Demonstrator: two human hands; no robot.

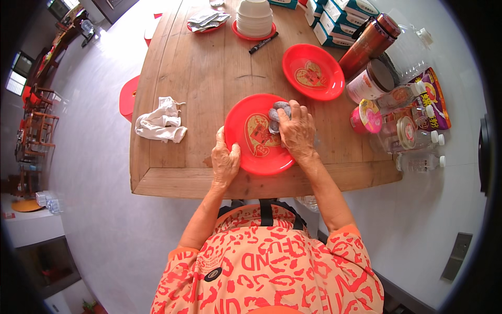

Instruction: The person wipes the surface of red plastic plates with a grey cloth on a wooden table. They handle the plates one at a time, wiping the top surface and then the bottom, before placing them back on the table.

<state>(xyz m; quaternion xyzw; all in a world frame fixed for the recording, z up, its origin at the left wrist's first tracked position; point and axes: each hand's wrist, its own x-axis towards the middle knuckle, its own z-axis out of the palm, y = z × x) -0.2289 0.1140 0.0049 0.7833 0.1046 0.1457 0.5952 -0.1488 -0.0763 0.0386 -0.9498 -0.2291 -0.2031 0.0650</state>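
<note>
A round red plate (239, 120) with a gold heart design lies near the front edge of the wooden table. My left hand (226, 160) grips its left rim, thumb on the upper face and fingers at the outside. On the plate's right side, my right hand (298, 129) presses a bunched grey cloth (275, 121) against the surface, fingers closed round it. A second red plate (328, 78) with a like design rests farther back to the right. Left of my hands lies a crumpled white cloth (161, 121).
Along the right side stand a copper-coloured thermos (367, 46), a lidded canister (368, 81), a pink cup (365, 117) and several clear plastic bottles (418, 162). Tissue boxes (334, 29), stacked white bowls (254, 21) and a black marker (263, 43) are at the back. A red stool (128, 98) stands left.
</note>
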